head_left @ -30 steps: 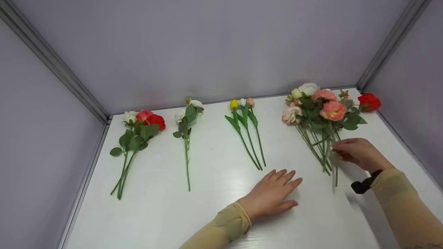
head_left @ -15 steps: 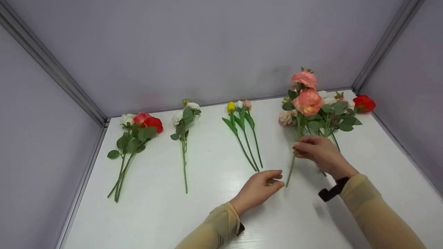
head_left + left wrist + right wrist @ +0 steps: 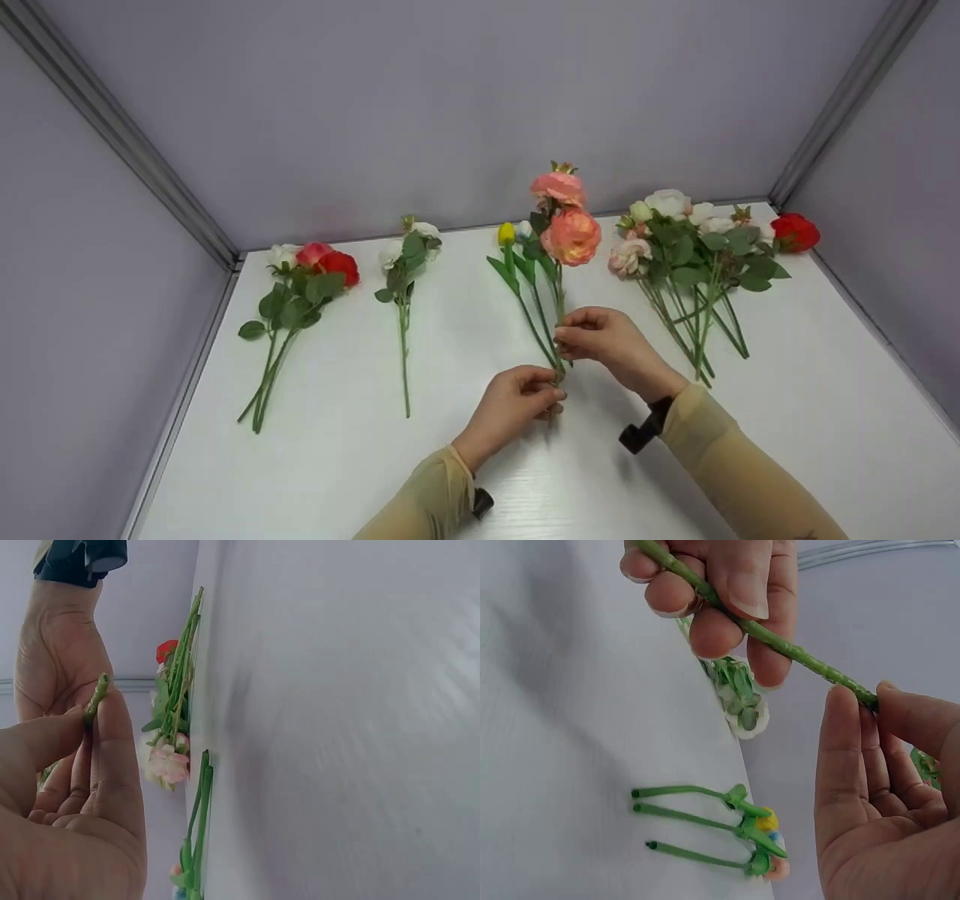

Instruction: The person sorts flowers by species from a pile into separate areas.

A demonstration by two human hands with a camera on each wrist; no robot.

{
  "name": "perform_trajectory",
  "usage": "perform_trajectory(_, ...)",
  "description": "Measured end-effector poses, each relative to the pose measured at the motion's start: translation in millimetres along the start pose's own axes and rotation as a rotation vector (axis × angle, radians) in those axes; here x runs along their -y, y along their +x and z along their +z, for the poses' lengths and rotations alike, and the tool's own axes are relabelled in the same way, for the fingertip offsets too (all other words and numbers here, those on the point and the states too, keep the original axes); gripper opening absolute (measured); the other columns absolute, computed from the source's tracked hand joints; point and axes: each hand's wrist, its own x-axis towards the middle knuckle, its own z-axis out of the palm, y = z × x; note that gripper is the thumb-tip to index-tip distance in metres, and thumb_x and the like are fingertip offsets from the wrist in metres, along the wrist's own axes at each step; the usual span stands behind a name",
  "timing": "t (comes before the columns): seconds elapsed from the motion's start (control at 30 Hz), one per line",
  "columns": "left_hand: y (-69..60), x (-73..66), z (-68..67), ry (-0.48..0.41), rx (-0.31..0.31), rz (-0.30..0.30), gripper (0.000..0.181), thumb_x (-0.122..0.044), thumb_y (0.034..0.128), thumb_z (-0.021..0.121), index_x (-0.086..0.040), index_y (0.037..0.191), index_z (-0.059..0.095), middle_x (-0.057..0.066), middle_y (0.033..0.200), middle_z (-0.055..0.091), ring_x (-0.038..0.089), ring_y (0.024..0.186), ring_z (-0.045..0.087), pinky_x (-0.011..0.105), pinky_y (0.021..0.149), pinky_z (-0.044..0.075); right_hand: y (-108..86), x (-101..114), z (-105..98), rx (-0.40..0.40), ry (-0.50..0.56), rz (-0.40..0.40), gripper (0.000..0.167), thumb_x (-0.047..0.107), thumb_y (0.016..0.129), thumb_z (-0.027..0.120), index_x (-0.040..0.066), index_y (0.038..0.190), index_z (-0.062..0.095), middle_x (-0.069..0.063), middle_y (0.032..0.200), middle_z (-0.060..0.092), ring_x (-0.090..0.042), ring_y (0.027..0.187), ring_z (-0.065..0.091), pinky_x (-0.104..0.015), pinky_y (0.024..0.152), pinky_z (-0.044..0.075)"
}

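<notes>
One coral peony spray [image 3: 571,237] is raised over the white table [image 3: 337,480], its stem [image 3: 806,658] pinched by the left hand [image 3: 510,405] near the bottom and the right hand [image 3: 611,349] higher up. Three tulips [image 3: 525,267], red-and-white roses [image 3: 300,289], a white spray [image 3: 412,255] and a mixed bunch [image 3: 682,251] lie untouched; no container shows.

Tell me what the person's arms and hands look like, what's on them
The left hand and right hand are bare, without gloves. The left sleeve and right sleeve are long and yellowish tan. A black wrist device is worn on the right; a dark piece shows on the left.
</notes>
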Motion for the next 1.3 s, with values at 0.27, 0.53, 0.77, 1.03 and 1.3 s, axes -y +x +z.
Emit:
perform_trajectory(0.27, -22.0, 3.7, -15.1, 0.032, -0.032, -0.042, 0.024, -0.006, 0.0955, 0.072, 0.007, 0.115, 0.068, 0.007, 0.094, 0.073, 0.021, 0.083, 0.073, 0.033, 0.073, 0.061, 3.6, 2, 27, 0.026, 0.049, -0.011, 0.036, 0.020, 0.095, 0.077, -0.006, 0.117, 0.065, -0.018, 0.107, 0.070, -0.027, 0.096, 0.070, -0.040, 0.088, 0.059)
perform_trajectory(0.53, -29.6, 8.4, -20.0, 0.074, -0.036, -0.079, 0.021, -0.007, 0.0938, 0.074, 0.005, 0.111, 0.070, 0.006, 0.093, 0.072, 0.021, 0.082, 0.073, 0.032, 0.071, 0.061, 5.5, -1, 34, 0.016, 0.022, 0.008, 0.032, 0.013, 0.094, 0.076, -0.010, 0.114, 0.065, -0.019, 0.104, 0.072, -0.026, 0.089, 0.072, -0.039, 0.084, 0.060)
perform_trajectory(0.77, -27.8, 11.3, -23.2, 0.089, -0.058, -0.074, 0.022, -0.010, 0.0959, 0.072, 0.003, 0.113, 0.071, 0.005, 0.092, 0.073, 0.019, 0.081, 0.072, 0.031, 0.069, 0.060, 6.5, -5, 36, 0.009, 0.020, -0.001, 0.029, 0.011, 0.094, 0.075, -0.009, 0.113, 0.065, -0.020, 0.105, 0.072, -0.026, 0.088, 0.073, -0.038, 0.082, 0.061)
perform_trajectory(1.03, -25.8, 11.8, -23.7, 0.050, -0.094, -0.074, 0.026, -0.010, 0.0956, 0.072, 0.005, 0.117, 0.069, 0.006, 0.095, 0.072, 0.023, 0.087, 0.073, 0.032, 0.073, 0.060, 6.8, -9, 37, 0.010, 0.023, -0.005, 0.036, 0.010, 0.095, 0.073, -0.015, 0.119, 0.061, -0.019, 0.106, 0.072, -0.027, 0.092, 0.073, -0.039, 0.083, 0.061)
perform_trajectory(1.3, -24.6, 10.5, -26.4, 0.136, -0.128, -0.043, 0.025, -0.011, 0.0947, 0.074, 0.002, 0.116, 0.072, 0.004, 0.093, 0.072, 0.018, 0.084, 0.071, 0.031, 0.072, 0.060, 8.9, -10, 41, -0.016, 0.025, 0.003, 0.032, 0.009, 0.094, 0.075, -0.011, 0.116, 0.064, -0.020, 0.105, 0.072, -0.028, 0.092, 0.073, -0.040, 0.081, 0.062)
